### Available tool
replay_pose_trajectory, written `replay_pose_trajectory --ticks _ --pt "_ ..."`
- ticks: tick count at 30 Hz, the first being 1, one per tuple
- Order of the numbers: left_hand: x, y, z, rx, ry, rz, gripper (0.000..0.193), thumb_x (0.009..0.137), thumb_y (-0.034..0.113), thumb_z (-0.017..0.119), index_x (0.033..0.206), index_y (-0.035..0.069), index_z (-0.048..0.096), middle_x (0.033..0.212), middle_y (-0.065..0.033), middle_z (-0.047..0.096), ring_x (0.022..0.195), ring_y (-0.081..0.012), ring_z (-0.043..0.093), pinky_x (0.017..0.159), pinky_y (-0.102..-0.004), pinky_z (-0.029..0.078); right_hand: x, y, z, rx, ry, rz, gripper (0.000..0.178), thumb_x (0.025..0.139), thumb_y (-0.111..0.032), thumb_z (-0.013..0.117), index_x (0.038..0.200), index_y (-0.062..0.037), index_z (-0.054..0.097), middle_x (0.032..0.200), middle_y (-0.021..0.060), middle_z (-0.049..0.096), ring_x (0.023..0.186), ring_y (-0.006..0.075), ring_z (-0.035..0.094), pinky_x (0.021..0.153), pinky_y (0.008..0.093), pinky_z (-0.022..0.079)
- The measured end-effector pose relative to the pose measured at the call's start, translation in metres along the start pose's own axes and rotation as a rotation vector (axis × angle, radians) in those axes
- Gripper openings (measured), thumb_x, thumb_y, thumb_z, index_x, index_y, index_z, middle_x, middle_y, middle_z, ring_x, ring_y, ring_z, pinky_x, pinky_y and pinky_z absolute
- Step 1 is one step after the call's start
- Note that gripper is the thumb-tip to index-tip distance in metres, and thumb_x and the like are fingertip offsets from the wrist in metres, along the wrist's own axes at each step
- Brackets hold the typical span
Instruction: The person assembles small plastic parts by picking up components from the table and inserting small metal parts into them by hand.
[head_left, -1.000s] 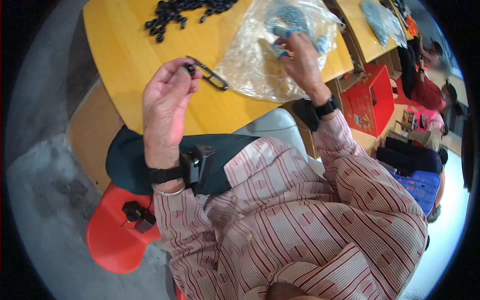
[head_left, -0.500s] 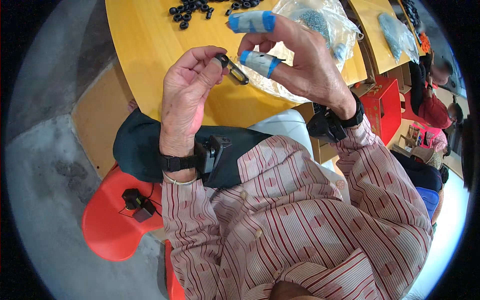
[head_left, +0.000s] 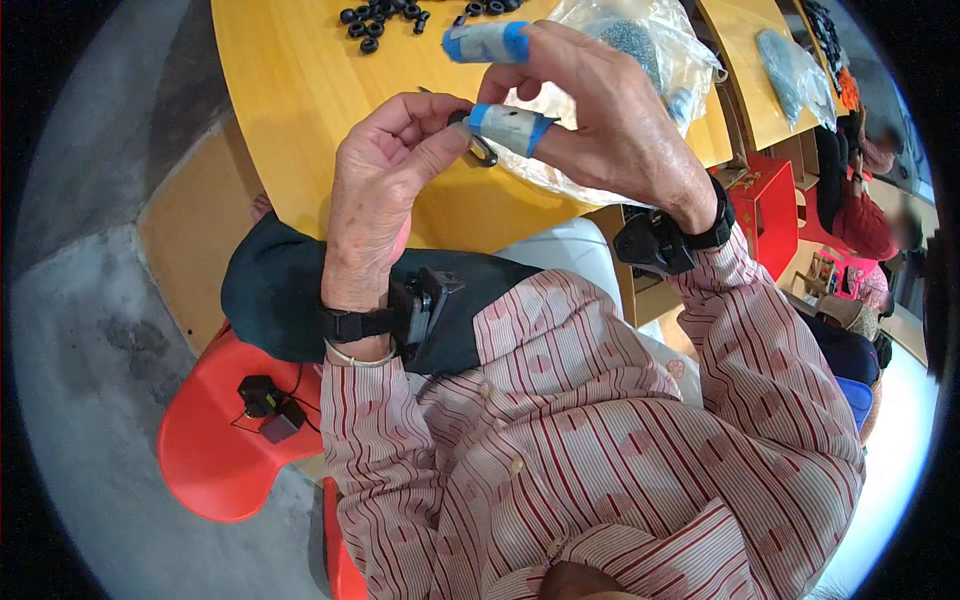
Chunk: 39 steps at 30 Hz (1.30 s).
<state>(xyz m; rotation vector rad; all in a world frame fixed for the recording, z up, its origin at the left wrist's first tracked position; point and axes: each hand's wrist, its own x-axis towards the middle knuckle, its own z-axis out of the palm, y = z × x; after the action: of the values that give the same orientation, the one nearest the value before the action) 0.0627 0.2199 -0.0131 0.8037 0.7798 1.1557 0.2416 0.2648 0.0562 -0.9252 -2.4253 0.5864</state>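
My left hand [head_left: 385,175] is closed, thumb and fingertips pinching a small black ring-shaped part [head_left: 458,118]. A slim black piece with a looped, rounded end [head_left: 484,152] shows just beyond the left thumb. How it joins the ring is hidden. My right hand [head_left: 610,120] has blue and grey tape wrapped round its thumb and index finger. Its taped thumb lies against the black part, covering much of it. The index finger stretches out, well apart from the thumb, and another finger is bent between them.
Several small black rings [head_left: 370,28] lie on the yellow table [head_left: 290,100] at the far side. A clear plastic bag [head_left: 675,60] with grey-blue pieces lies beyond my right hand. A red box [head_left: 765,215] stands at right. A red stool [head_left: 215,430] holds a black device. Other people sit at far right.
My left hand has moved slightly right with the black ring-shaped part. The right thumb has come against it and now covers part of it.
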Motion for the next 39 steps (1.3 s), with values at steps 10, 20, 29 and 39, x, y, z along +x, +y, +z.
replay_pose_trajectory --ticks 10,20,29,39 --pt "-0.002 -0.002 -0.008 -0.207 -0.017 -0.052 0.024 0.085 0.003 0.057 0.107 -0.003 0.052 0.093 -0.0067 0.060 0.084 -0.0121 0.057 0.074 -0.0225 0.042 -0.005 0.036 0.009 0.052 0.105 0.189 0.026 0.079 -0.017 0.062 0.103 -0.0047 0.059 0.083 0.0127 0.062 0.077 0.0270 0.061 0.065 0.0341 0.049" --pt "0.001 -0.004 -0.008 -0.168 0.170 0.035 0.023 0.083 0.008 0.061 0.103 -0.001 0.054 0.088 -0.0042 0.058 0.080 -0.0098 0.054 0.071 -0.0206 0.039 0.020 0.089 0.025 -0.183 0.076 0.060 0.029 0.071 -0.003 0.059 0.099 -0.0051 0.058 0.089 0.0114 0.060 0.085 0.0279 0.057 0.073 0.0373 0.048" --pt "0.002 -0.003 -0.009 -0.157 0.265 0.001 0.025 0.085 0.010 0.060 0.107 0.000 0.053 0.087 -0.0057 0.058 0.072 -0.0091 0.051 0.069 -0.0198 0.041 0.057 0.098 0.046 -0.259 -0.043 -0.163 0.020 0.065 -0.001 0.053 0.085 -0.0004 0.049 0.080 0.0149 0.051 0.078 0.0323 0.049 0.073 0.0377 0.039" --pt "0.003 -0.003 -0.009 -0.164 0.273 0.005 0.026 0.083 0.011 0.062 0.103 -0.002 0.053 0.084 -0.0036 0.058 0.075 -0.0080 0.052 0.068 -0.0200 0.038 0.074 0.103 0.054 -0.293 -0.144 -0.294 0.027 0.062 -0.001 0.053 0.090 -0.0008 0.052 0.081 0.0127 0.052 0.075 0.0319 0.047 0.070 0.0370 0.039"
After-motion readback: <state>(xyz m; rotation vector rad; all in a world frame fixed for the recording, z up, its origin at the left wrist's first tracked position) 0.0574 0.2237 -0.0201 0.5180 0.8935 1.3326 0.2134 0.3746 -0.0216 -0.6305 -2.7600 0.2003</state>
